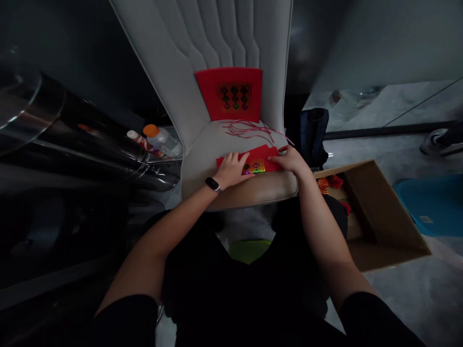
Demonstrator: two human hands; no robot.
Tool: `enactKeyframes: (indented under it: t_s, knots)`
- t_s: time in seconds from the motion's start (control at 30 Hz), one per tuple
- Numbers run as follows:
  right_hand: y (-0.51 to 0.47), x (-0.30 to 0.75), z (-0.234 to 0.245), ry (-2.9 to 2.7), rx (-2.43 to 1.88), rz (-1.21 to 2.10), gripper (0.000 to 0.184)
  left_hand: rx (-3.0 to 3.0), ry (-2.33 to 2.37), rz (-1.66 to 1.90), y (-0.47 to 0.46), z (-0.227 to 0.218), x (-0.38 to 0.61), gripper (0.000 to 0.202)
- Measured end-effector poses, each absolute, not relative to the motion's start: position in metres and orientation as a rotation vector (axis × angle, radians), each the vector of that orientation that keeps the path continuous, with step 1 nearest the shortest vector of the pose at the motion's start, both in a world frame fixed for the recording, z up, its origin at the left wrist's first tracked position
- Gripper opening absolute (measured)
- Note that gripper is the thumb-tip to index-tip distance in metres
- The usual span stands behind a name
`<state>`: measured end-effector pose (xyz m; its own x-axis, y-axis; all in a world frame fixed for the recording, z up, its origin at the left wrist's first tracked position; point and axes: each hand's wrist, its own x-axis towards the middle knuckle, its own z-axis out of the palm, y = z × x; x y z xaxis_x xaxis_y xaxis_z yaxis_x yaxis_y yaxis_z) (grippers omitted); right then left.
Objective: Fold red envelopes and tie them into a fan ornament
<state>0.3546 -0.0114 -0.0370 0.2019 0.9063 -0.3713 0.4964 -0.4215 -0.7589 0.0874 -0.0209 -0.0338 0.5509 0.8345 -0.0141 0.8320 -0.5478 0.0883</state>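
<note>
Black-clad lap at bottom centre. Left hand spread wide on foil-printed red paper, mid-frame, on chair seat. Right hand at paper's right end; cannot tell if grip is pinched. Pink cords just above.

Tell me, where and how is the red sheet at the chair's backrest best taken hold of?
Probably pinch the red sheet by its right edge, coming from the right: it looks flat and propped against the backrest; that edge is uncovered, while pink cords lie near its lower edge.
</note>
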Motion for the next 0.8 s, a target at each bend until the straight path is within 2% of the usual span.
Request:
enactKeyframes:
  t_s: [0.13,0.2,0.33,0.43,0.53,0.67,0.73,0.8]
  knots:
    - [-0.016,0.360,-0.034,-1.199,-1.864,1.321,0.028,2.736,1.309,0.034,-0.024,-0.031,0.074,0.086]
    - [-0.017,0.361,-0.036,-1.154,-1.802,1.373,0.023,2.757,1.238,0.002,-0.026,-0.030,0.064,0.083]
    - [-0.018,0.361,-0.041,-1.250,-1.815,1.298,0.025,2.784,1.138,-0.063,-0.031,-0.030,0.043,0.078]
    - [-0.016,0.362,-0.042,-1.448,-1.813,0.909,0.024,2.759,1.150,-0.063,-0.036,-0.030,0.036,0.075]
    - [-0.010,0.365,-0.040,-1.540,-1.704,0.568,0.037,2.695,1.244,-0.001,-0.035,-0.032,0.043,0.081]
    - [-0.005,0.365,-0.031,-1.445,-1.788,0.329,0.051,2.657,1.301,0.088,-0.031,-0.035,0.058,0.089]
    - [-0.007,0.362,-0.025,-1.388,-1.813,0.261,0.051,2.646,1.292,0.099,-0.031,-0.034,0.064,0.089]
    - [-0.012,0.361,-0.022,-1.412,-1.811,0.337,0.042,2.637,1.283,0.084,-0.032,-0.030,0.067,0.089]
